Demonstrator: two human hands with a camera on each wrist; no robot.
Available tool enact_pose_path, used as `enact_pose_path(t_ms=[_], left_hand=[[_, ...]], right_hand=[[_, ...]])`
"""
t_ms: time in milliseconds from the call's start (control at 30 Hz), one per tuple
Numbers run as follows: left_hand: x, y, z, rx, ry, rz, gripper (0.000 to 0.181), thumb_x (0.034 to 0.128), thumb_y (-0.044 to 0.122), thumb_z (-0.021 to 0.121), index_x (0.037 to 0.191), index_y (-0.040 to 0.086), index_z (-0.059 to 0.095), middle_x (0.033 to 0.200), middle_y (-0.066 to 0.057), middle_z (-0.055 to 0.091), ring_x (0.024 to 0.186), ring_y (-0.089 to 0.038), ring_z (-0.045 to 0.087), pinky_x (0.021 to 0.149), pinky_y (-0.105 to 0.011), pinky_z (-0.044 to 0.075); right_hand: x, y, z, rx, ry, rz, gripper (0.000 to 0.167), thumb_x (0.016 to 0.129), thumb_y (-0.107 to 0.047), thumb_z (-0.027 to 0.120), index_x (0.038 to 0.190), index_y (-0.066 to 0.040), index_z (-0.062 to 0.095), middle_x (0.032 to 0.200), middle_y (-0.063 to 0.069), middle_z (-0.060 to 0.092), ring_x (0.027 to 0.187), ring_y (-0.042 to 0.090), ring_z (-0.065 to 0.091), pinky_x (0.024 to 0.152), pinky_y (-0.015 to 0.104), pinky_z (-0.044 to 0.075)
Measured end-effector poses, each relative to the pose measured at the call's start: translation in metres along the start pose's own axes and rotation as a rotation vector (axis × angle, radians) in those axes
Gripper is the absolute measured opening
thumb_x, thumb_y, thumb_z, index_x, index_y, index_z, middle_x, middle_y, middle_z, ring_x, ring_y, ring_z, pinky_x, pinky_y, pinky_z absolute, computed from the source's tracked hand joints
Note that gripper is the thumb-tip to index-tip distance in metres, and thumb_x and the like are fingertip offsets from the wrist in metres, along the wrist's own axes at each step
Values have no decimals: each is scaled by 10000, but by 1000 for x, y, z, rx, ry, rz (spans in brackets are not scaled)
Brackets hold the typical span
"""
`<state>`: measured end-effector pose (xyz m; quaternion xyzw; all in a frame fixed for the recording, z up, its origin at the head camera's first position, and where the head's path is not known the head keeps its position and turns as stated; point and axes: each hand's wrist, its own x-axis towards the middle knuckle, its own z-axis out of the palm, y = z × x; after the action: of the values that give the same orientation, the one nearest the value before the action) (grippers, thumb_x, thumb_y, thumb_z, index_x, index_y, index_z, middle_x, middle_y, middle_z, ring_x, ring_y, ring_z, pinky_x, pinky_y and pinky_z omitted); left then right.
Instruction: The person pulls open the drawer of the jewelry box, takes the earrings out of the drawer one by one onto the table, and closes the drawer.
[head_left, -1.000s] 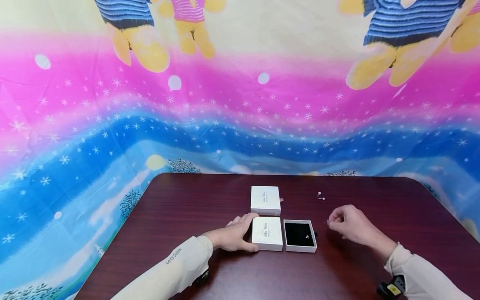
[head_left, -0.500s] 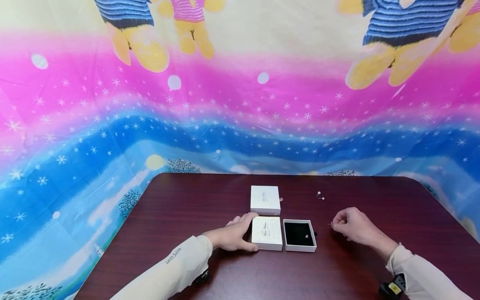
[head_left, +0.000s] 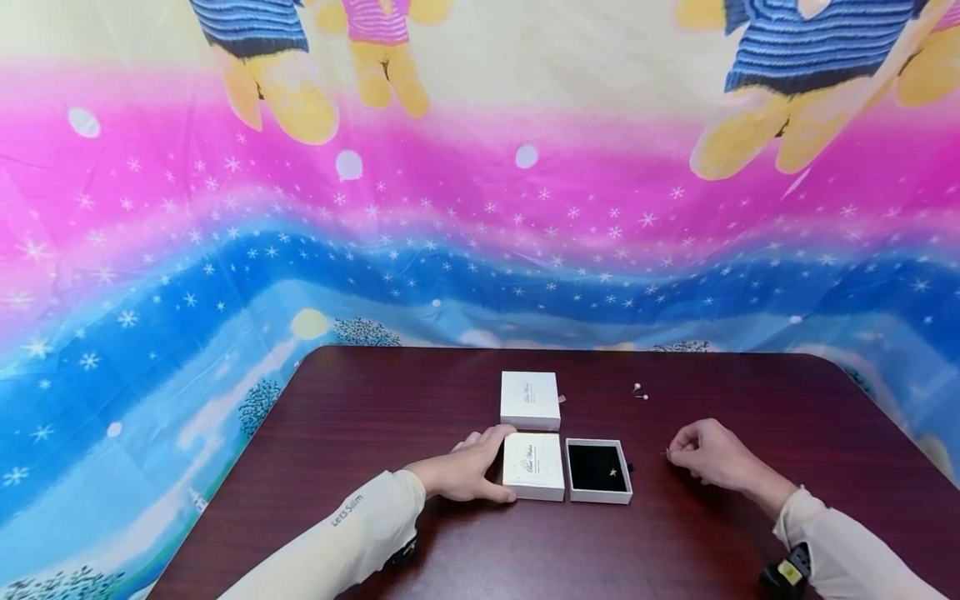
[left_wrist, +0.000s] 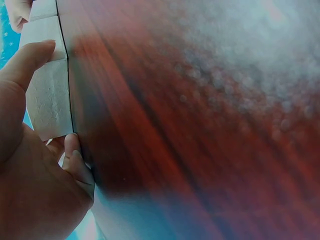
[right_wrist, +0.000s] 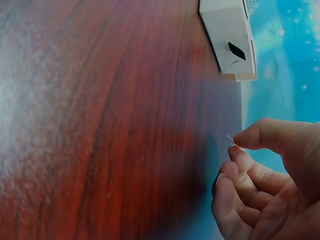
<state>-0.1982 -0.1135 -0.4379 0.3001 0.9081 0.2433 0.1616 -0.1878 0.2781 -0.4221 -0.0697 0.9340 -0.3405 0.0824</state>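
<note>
My left hand [head_left: 468, 471] holds the left side of a white gift box sleeve [head_left: 533, 465] with dark script on top, thumb at its near corner and fingers at the far one. Right of the sleeve lies a white box tray [head_left: 602, 497] with a black pad [head_left: 588, 471]. A small star-shaped earring [head_left: 613, 472] sits on that pad. Over the table to the right, my right hand [head_left: 712, 454] pinches a tiny earring between thumb and index finger; its thin post [right_wrist: 230, 137] pokes out in the right wrist view, the rest mostly hidden.
Behind the sleeve stands a second white box [head_left: 529, 398] with a small tab at its right. Two pearl-tipped stud earrings [head_left: 641, 392] lie farther back on the dark wooden table [head_left: 420, 383]. A printed cloth [head_left: 480, 208] hangs behind the table.
My right hand has drawn slightly right and toward me, away from the tray, with the earring still pinched. The star shape seen earlier at its fingertips is now hardly visible. My left hand stays put.
</note>
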Motion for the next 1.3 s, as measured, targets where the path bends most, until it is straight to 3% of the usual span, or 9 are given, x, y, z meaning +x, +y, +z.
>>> enact_pose_path(t_ms=[500, 1300], left_hand=[[1, 2, -1, -5, 0, 4, 915, 837, 423, 800, 1524, 152, 260, 1447, -50, 474, 1191, -200, 431, 1015, -370, 359], [-1, 2, -1, -7, 14, 9, 896, 824, 397, 813, 1504, 148, 284, 1414, -43, 492, 1164, -190, 438, 1002, -353, 361]], right_hand=[[2, 6, -2, 84, -55, 6, 113, 913, -75, 639, 890, 13, 705, 664, 25, 590, 552, 123, 522, 531, 286, 488], [7, 10, -2, 103, -100, -8, 117, 905, -67, 633, 862, 17, 702, 604, -40, 469, 521, 81, 458, 518, 271, 466]])
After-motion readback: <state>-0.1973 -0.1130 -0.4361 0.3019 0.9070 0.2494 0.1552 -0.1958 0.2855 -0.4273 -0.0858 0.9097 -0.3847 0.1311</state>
